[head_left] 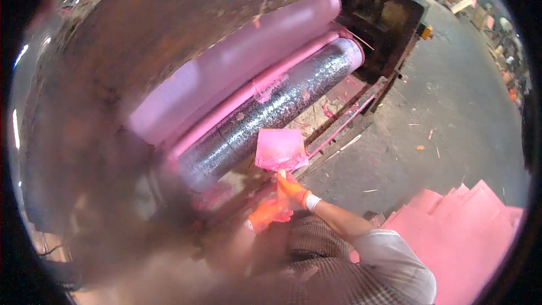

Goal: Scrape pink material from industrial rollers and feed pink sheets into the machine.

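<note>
orange-gloved hands (265, 213) (293, 190), both tight on a pink scoop (280, 148) near a speckled dark roller (278, 107)

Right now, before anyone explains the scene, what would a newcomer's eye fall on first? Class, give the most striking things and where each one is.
Most striking is the silvery-dark roller slanting across the middle, with a large pink roller above it. Just below it, the right hand, in an orange glove, grips a pink paddle. At lower right spreads a pile of pink sheets.
</note>
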Motion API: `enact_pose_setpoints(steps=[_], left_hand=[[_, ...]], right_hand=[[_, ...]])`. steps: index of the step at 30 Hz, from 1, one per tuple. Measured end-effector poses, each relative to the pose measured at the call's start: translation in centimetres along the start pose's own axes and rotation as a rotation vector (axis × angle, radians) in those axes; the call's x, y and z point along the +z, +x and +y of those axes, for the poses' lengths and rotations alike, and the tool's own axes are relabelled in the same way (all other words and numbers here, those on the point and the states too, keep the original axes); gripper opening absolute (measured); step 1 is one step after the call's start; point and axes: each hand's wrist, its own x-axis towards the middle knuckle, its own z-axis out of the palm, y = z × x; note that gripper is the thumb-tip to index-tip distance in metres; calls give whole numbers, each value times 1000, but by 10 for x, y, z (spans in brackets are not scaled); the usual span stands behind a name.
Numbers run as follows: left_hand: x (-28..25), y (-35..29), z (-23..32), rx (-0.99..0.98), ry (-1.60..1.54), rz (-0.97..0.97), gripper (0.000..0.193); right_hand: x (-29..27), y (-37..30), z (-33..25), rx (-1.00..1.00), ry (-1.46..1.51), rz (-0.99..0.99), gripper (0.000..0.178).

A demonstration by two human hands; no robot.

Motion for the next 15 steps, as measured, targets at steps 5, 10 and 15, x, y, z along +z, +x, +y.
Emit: enact_pose_setpoints(steps=[5, 10, 15], left_hand=[[-36, -57, -22, 24, -138, -93, 46], [-97, -76, -40, 23, -470, 47, 42], [-218, -38, -66, 201, -496, 273, 30]], right_hand=[[56, -70, -55, 31, 34, -55, 57], [73, -99, -9, 254, -542, -315, 75], [65, -198, 0, 583, -734, 22, 84]])
